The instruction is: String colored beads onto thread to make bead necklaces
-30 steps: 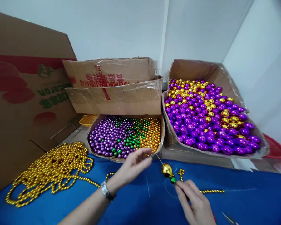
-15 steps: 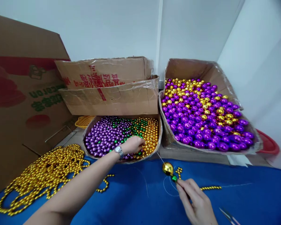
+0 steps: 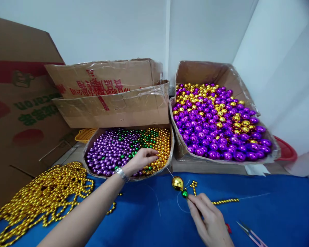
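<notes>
My left hand (image 3: 142, 160), with a watch on its wrist, is over the box of small beads (image 3: 113, 147). Its thumb and fingertips come together at the gold beads; I cannot make out what is between them. My right hand (image 3: 207, 218) pinches a thin needle just below a small green bead (image 3: 184, 193). A large gold bead (image 3: 177, 183) sits above the green one, and the needle's bare tip (image 3: 169, 171) sticks out up and left, toward the box. Fine clear thread loops beneath the beads.
Left lies a heap of gold bead strands (image 3: 48, 192). Large purple and gold beads fill a cardboard box (image 3: 216, 127) at the right. Thread snips (image 3: 251, 233) lie right of my right hand, near a short gold bead strand (image 3: 225, 201). A big carton (image 3: 20, 85) stands left.
The view has shifted slightly right. My left hand's fingers have gone from curled down among the beads to more stretched, fingertips together. My right hand still holds the needle with both beads.
</notes>
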Tool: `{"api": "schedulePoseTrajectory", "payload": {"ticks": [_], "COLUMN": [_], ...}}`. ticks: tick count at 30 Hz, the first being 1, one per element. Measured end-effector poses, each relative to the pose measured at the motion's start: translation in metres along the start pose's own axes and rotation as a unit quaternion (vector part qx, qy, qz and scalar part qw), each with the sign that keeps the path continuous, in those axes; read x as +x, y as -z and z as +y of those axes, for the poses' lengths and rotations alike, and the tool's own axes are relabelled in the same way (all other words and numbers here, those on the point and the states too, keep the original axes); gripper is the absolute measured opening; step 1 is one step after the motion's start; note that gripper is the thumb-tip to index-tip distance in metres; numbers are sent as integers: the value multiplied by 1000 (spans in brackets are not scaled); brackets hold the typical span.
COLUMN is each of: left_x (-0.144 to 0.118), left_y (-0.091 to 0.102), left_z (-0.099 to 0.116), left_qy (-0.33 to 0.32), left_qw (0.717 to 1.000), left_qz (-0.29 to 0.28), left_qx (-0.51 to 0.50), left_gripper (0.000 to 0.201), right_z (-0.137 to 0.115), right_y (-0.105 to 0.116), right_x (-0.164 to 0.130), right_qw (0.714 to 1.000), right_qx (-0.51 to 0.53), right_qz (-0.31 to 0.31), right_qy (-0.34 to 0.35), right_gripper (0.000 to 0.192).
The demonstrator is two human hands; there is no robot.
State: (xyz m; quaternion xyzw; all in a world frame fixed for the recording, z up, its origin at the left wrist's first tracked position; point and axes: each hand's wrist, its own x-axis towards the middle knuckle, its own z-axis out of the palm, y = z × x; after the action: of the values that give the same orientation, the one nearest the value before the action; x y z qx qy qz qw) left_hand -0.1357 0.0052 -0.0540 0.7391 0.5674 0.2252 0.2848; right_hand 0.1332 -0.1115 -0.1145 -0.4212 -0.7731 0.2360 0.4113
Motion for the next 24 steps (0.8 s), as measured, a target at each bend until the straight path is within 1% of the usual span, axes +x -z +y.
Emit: {"api": "schedulePoseTrajectory", "payload": {"ticks": [1,2,3,4,5,6,7,8,9,11,14,16,18,20,24], "left_x": [-6,-12,-18,-24,-30,-35,-39,-42,-45,-49,-51,-52,-52,-53,-58], "left_y": [1,0,-2,-4,-8,-11,-14,-17,-19,-21,-23,-23,-22,-23,-33], "left_z": [6,12,18,24,29,33,36,39,41,44,47,48,48,48,49], "left_qy": [-1,5,19,39,61,82,99,109,115,123,126,126,121,103,54], "left_qw": [999,994,981,953,910,858,809,778,757,737,732,737,747,768,833], "left_qz": [9,20,31,42,52,60,66,68,69,70,66,64,64,71,113], "left_qx": [-41,-105,-193,-298,-407,-504,-575,-615,-639,-661,-666,-662,-651,-628,-540], "left_gripper": [34,37,35,31,26,21,18,16,16,16,16,15,16,17,24], "right_z": [-1,-2,-3,-4,-5,-6,-7,-8,-9,-10,-10,-10,-10,-9,-7], "right_y": [-1,-1,-2,-3,-5,-6,-6,-7,-7,-8,-8,-7,-6,-6,-10], "right_x": [1,2,4,5,6,7,8,8,8,8,8,8,7,7,5], "right_qw": [1000,1000,1000,1000,1000,1000,1000,1000,999,999,999,999,999,999,999], "right_qx": [-1,-1,-1,0,0,1,0,-2,-6,-12,-18,-21,-26,-32,-39], "right_qz": [-3,-4,-5,-6,-5,-6,-6,-7,-9,-14,-17,-13,-11,-9,-10], "right_qy": [3,8,14,19,22,25,28,30,32,35,36,34,34,34,33], "right_gripper": [20,19,19,19,19,19,18,18,18,19,20,19,18,18,19]}}
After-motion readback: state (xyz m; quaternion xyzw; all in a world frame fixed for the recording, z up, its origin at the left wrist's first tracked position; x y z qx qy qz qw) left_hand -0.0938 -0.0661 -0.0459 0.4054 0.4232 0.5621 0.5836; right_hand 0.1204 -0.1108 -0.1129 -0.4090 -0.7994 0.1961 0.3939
